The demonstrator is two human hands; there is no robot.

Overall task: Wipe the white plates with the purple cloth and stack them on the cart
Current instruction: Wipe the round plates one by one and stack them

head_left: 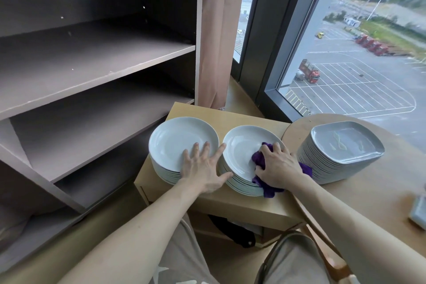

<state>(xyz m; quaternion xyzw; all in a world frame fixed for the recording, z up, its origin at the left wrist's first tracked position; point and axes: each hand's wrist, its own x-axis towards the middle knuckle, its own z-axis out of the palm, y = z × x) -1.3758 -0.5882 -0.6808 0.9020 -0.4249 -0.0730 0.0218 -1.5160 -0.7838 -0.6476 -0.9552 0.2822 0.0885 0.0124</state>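
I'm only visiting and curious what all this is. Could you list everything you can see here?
left plate stack: one, white, on the cart's left
right plate stack: one, white, beside it on the cart
purple cloth: one, purple, on the right plate stack's top plate
cart: one, light wood, beside the shelf unit
squarish plate stack: one, grey, on the round table
round table: one, light wood, right
black bag: one, black, under the cart
shelf unit: one, grey-brown, left
curtain: one, brownish, between shelf unit and window
window: one, dark frame, upper right
left hand: one, fingers spread flat on the left plate stack
right hand: one, grips the purple cloth
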